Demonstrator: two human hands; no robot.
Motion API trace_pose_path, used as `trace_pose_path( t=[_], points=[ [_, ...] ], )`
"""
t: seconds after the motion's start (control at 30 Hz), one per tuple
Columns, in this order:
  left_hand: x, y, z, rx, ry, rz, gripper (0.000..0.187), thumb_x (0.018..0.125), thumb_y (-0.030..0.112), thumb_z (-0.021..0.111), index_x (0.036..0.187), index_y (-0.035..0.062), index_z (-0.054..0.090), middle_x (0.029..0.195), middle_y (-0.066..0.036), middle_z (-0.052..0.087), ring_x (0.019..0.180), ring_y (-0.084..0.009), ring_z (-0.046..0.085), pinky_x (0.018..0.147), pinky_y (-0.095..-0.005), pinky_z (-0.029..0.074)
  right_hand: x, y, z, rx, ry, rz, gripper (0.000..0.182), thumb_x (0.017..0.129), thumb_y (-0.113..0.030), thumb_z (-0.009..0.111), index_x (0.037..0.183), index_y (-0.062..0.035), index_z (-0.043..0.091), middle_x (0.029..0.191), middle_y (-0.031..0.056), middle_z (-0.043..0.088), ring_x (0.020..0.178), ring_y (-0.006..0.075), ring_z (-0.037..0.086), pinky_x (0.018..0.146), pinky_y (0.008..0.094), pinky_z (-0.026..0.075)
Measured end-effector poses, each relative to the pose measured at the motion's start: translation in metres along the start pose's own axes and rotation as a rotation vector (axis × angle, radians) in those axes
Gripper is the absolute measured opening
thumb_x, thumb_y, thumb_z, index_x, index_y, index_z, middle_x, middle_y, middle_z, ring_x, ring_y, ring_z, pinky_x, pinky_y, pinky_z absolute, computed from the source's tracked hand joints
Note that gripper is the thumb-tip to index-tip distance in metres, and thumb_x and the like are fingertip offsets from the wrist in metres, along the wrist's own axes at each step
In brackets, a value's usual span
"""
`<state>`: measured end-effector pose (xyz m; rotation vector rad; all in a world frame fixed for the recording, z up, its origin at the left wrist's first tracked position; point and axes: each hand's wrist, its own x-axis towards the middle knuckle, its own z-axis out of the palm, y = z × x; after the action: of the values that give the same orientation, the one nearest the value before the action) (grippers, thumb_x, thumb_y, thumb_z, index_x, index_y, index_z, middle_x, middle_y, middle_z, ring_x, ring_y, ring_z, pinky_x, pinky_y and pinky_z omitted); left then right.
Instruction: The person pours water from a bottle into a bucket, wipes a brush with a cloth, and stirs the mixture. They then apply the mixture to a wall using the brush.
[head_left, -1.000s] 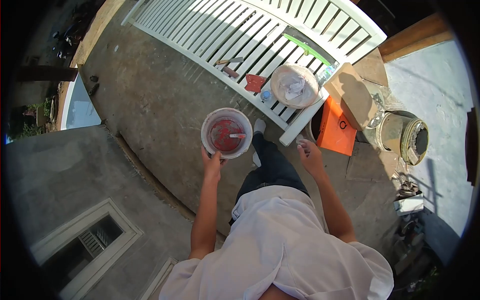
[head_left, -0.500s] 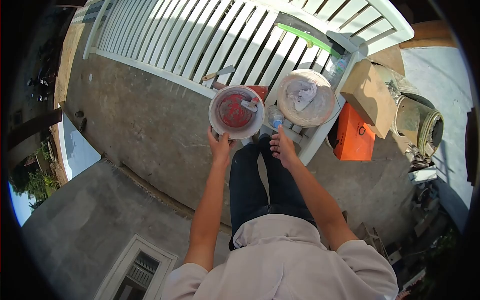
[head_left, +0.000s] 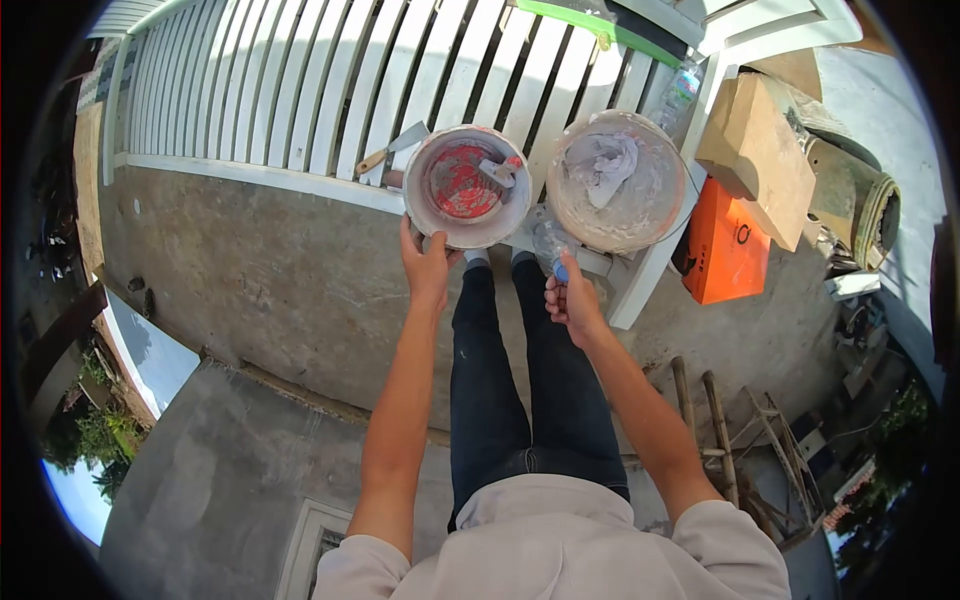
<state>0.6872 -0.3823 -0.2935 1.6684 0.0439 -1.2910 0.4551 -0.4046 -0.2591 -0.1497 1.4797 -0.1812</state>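
Note:
My left hand (head_left: 428,268) grips the near lower side of a whitish bucket (head_left: 425,215), its fingers spread against the wall. Inside the bucket are red residue (head_left: 462,182) and a small tool (head_left: 497,172) with a red-tipped handle. My right hand (head_left: 575,305) has its fingers curled at the blue cap of a clear plastic bottle (head_left: 550,238), which lies tilted beside a second, wider bucket (head_left: 668,212). In that bucket rests a crumpled translucent plastic bag (head_left: 608,165). A putty knife (head_left: 392,148) with a wooden handle lies left of the first bucket.
A white slatted bench (head_left: 300,90) stretches across the front, with a green-edged strip (head_left: 600,35) and another plastic bottle (head_left: 680,88) on it. To the right are an orange box (head_left: 725,245), a cardboard box (head_left: 755,160) and a worn container (head_left: 850,200). A wooden ladder-like frame (head_left: 780,450) stands behind right.
My right fingers have closed on the bottle's cap, and the bottle has tipped slightly toward me. My left hand has kept the bucket. The camera view has shifted.

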Motion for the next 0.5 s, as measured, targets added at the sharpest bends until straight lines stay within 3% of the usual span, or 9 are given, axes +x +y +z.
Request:
trace_pose_path(
  t=[0.1, 0.23, 0.33, 0.4, 0.5],
  points=[
    [0.005, 0.004, -0.006, 0.067, -0.046, 0.005, 0.072, 0.096, 0.014, 0.06, 0.155, 0.0127, 0.018, 0.14, -0.017, 0.045, 0.107, -0.0291, 0.064, 0.085, -0.0401, 0.058, -0.003, 0.003, -0.002, -0.128, 0.04, -0.031, 0.055, 0.093, -0.062, 0.054, 0.072, -0.0103, 0.054, 0.058, -0.0021, 0.049, 0.048, 0.0082, 0.045, 0.044, 0.0236, 0.031],
    [-0.004, 0.006, -0.019, 0.024, -0.055, -0.037, 0.069, 0.099, 0.024, 0.061, 0.153, 0.011, 0.021, 0.138, -0.018, 0.047, 0.108, -0.0293, 0.064, 0.086, -0.0411, 0.058, -0.01, 0.008, -0.006, -0.162, 0.078, -0.04, 0.05, 0.095, -0.055, 0.052, 0.069, -0.0117, 0.049, 0.054, -0.0034, 0.042, 0.047, 0.0078, 0.038, 0.045, 0.0239, 0.027],
    [-0.008, -0.01, -0.043, 0.033, -0.018, -0.075, 0.063, 0.099, 0.028, 0.062, 0.15, 0.0091, 0.03, 0.135, -0.018, 0.051, 0.109, -0.0301, 0.063, 0.084, -0.0394, 0.057, -0.02, 0.013, -0.015, -0.211, 0.125, -0.082, 0.056, 0.093, -0.054, 0.057, 0.065, -0.0064, 0.053, 0.055, -0.0007, 0.046, 0.048, 0.0091, 0.043, 0.045, 0.0277, 0.031],
    [-0.007, -0.039, -0.071, 0.168, -0.011, -0.117, 0.058, 0.1, 0.028, 0.06, 0.148, 0.008, 0.035, 0.13, -0.018, 0.056, 0.109, -0.0296, 0.064, 0.084, -0.039, 0.056, -0.03, 0.019, -0.018, -0.48, 0.222, -0.196, 0.059, 0.093, -0.053, 0.058, 0.063, -0.0022, 0.056, 0.052, 0.0048, 0.05, 0.046, 0.0157, 0.046, 0.046, 0.0332, 0.034],
    [-0.01, -0.066, -0.1, 0.57, -0.171, -0.181, 0.057, 0.095, 0.032, 0.067, 0.141, 0.0069, 0.044, 0.134, -0.016, 0.055, 0.118, -0.029, 0.059, 0.089, -0.041, 0.053, -0.056, 0.005, -0.007, -0.926, 0.278, -0.313, 0.06, 0.091, -0.051, 0.06, 0.062, 0.002, 0.062, 0.053, 0.0142, 0.056, 0.048, 0.0278, 0.053, 0.051, 0.0408, 0.042]
  ],
)
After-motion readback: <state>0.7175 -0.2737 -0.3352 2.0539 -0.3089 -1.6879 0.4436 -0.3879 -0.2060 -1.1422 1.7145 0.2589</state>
